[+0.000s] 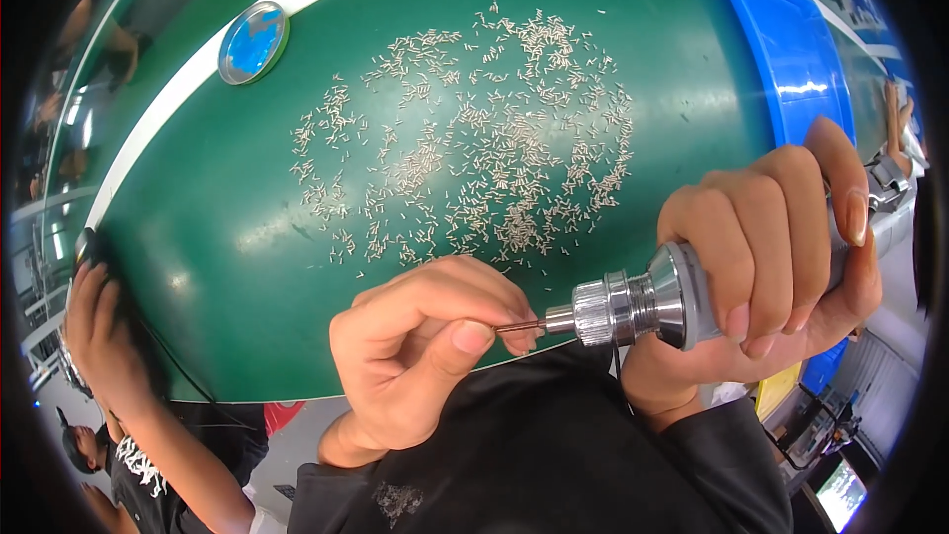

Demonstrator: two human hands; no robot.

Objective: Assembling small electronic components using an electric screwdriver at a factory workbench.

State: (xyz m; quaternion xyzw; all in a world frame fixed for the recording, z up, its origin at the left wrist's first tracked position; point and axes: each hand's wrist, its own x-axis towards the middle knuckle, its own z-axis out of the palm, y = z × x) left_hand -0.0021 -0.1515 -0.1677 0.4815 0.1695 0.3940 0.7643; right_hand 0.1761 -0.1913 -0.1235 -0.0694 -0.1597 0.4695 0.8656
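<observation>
Your left hand [415, 351] pinches the thin rod [518, 327] of the silver-and-grey driver [647, 301]; your right hand [761, 247] wraps its body, by the green table's [217, 267] near edge. Room opens leftward (small silvery pins [522, 227] lie scattered beyond).

Blue tray [796, 54], shallow round tin [235, 66]

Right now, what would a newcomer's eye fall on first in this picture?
First, probably the many small silvery pieces scattered across the middle of the green table. Then the silver-grey tool in the right hand, at lower right, with the left hand at its thin tip.
</observation>
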